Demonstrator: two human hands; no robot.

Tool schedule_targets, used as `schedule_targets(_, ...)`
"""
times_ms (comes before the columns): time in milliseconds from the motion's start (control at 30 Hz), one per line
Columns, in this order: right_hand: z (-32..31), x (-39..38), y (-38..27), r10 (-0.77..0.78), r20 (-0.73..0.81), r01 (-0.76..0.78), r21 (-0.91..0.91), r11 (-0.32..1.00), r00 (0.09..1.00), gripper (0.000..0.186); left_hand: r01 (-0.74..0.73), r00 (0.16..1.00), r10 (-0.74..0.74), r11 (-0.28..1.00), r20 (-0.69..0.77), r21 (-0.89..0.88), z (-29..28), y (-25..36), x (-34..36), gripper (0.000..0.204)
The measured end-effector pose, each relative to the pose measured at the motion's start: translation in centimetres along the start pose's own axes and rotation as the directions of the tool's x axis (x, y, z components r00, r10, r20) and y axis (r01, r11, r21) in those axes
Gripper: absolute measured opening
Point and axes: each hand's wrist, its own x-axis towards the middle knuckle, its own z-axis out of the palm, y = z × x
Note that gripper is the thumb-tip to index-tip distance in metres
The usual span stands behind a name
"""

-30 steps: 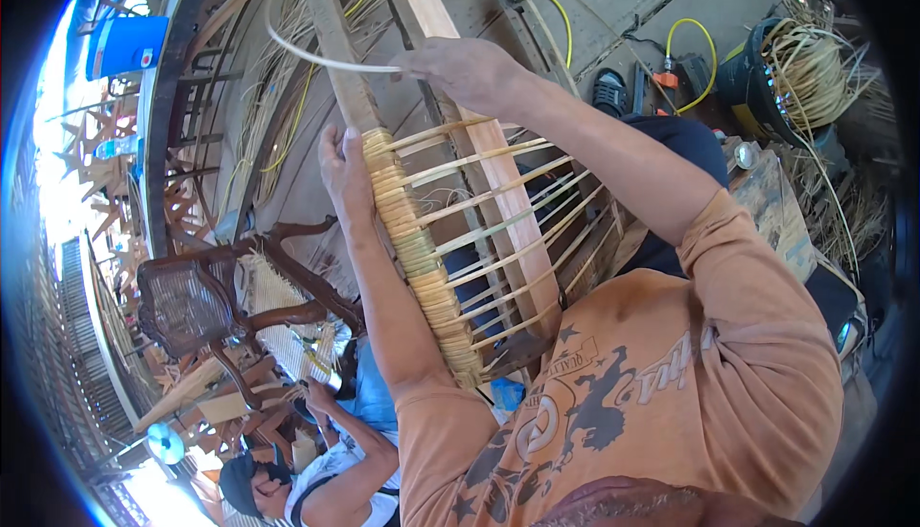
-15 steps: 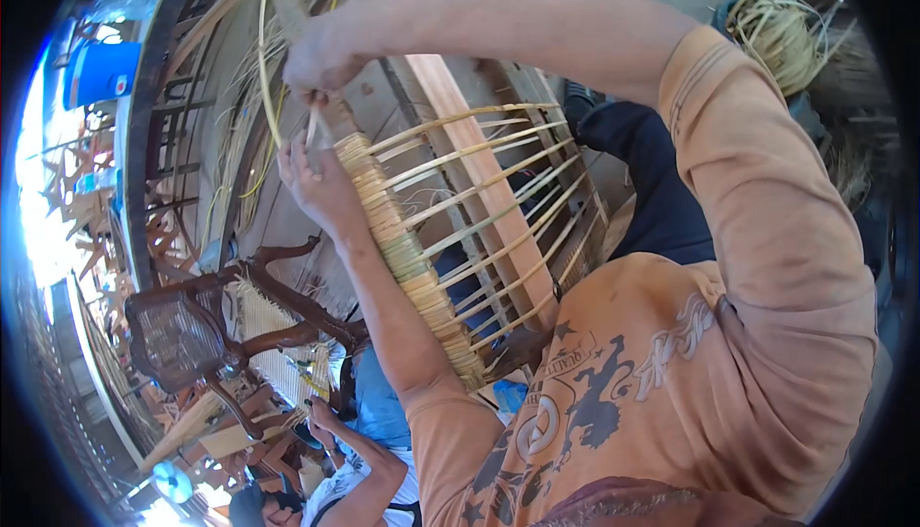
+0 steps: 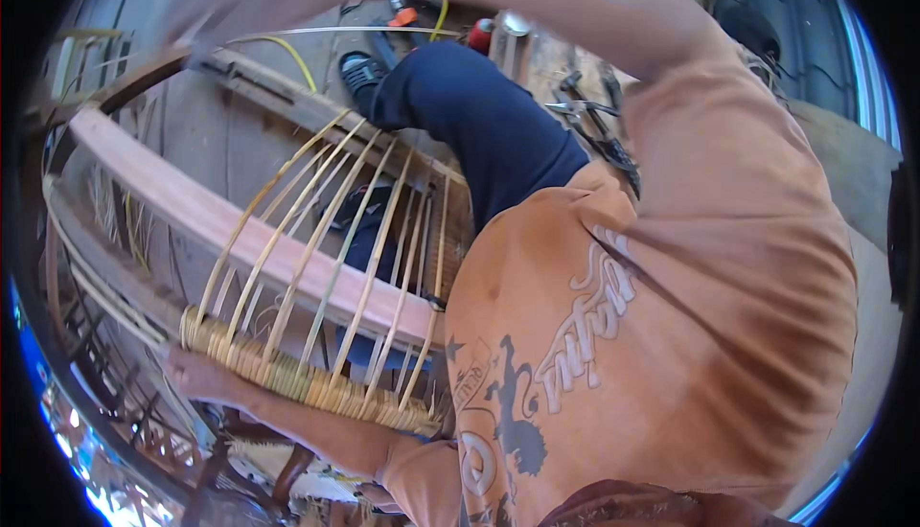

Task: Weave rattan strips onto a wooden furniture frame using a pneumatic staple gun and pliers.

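A wooden chair frame (image 3: 115,249) lies across in front of me. Its near rail carries a tight cane wrapping (image 3: 307,383), and several cane strands (image 3: 331,263) run from there to the far rail (image 3: 287,96). My left hand (image 3: 199,376) is at the left end of the wrapping, its fingers closed at the rail where a pale cane strip (image 3: 107,305) comes away to the upper left. Smeared by motion, my right hand (image 3: 187,34) is raised over the far left corner of the frame; its fingers and anything in them cannot be made out.
A pale wooden slat (image 3: 259,240) passes beneath the strands. My leg in dark trousers (image 3: 470,96) stretches beyond the far rail. Metal tools (image 3: 585,110), a red can (image 3: 480,34) and an orange-tipped tool (image 3: 402,15) lie on the floor. Other wooden frames (image 3: 230,479) stand at lower left.
My view has swung round, so the frame now lies more crosswise. My right hand has moved away from my left hand, out to the far side; my left stays at the wrapping's end.
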Motion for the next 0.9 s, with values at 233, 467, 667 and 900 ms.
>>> schedule_targets(233,-20.7,-22.2,-15.9,0.988,-0.147,-0.930,-0.355,-0.091,-0.041,0.024,-0.264,0.942,0.303,0.934,-0.143,0.242,1.6,-3.5,1.3,0.016)
schedule_targets(467,-12.3,-41.2,-19.8,0.913,-0.354,-0.671,-0.629,-0.392,-0.201,0.035,-0.545,0.727,0.675,0.677,-0.124,0.495,-2.5,-6.1,1.5,0.040)
schedule_targets(667,-18.0,-42.0,-16.9,0.847,-0.518,-0.799,-0.556,-0.228,0.119,0.044,-0.322,0.926,0.305,0.946,-0.223,-0.042,0.4,-2.5,-0.8,0.020)
schedule_targets(900,-1.4,-1.6,-11.3,0.966,0.158,-0.892,0.436,0.118,0.204,0.031,0.088,0.982,-0.184,0.646,-0.043,-0.758,-1.7,0.3,-1.5,0.034)
